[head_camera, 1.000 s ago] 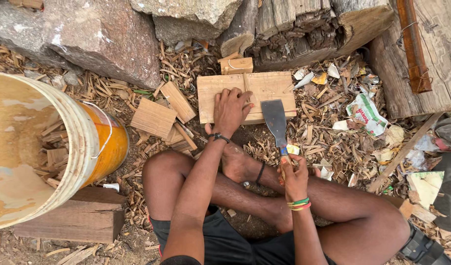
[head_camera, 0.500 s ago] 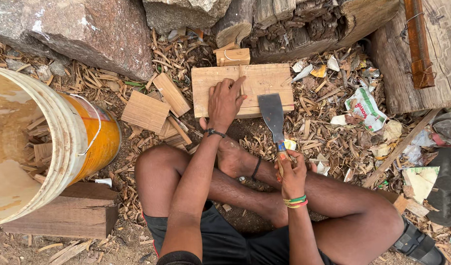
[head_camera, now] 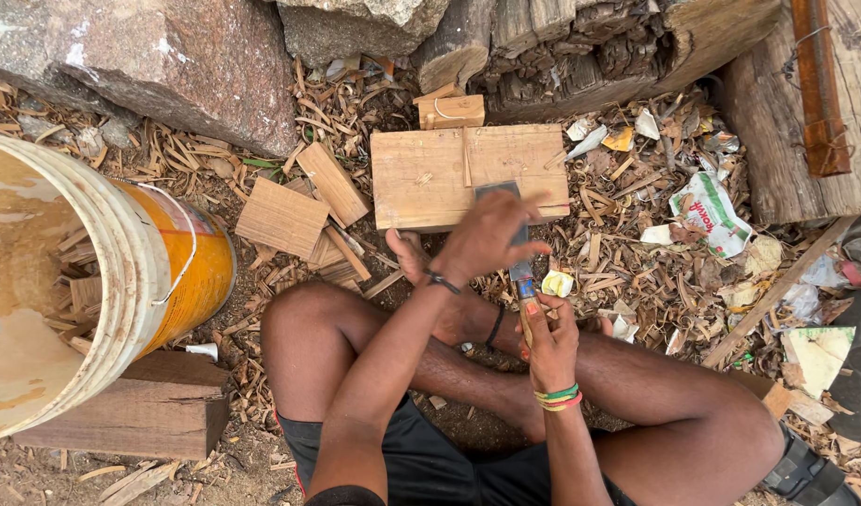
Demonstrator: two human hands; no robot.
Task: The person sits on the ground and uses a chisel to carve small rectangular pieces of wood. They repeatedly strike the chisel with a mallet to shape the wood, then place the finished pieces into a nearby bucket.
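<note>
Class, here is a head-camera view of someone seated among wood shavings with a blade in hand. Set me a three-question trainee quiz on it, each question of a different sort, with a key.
1. True or false: the right hand grips the handle of the flat-bladed tool.
2. Multiple choice: the left hand rests on
A. the bucket
B. the tool's blade
C. the large rock
3. Short answer: what lies inside the tipped yellow bucket on the person's left?

Key
1. True.
2. B; the hand covers the blade above the rectangular wooden board.
3. Pieces of cut wood.
</note>
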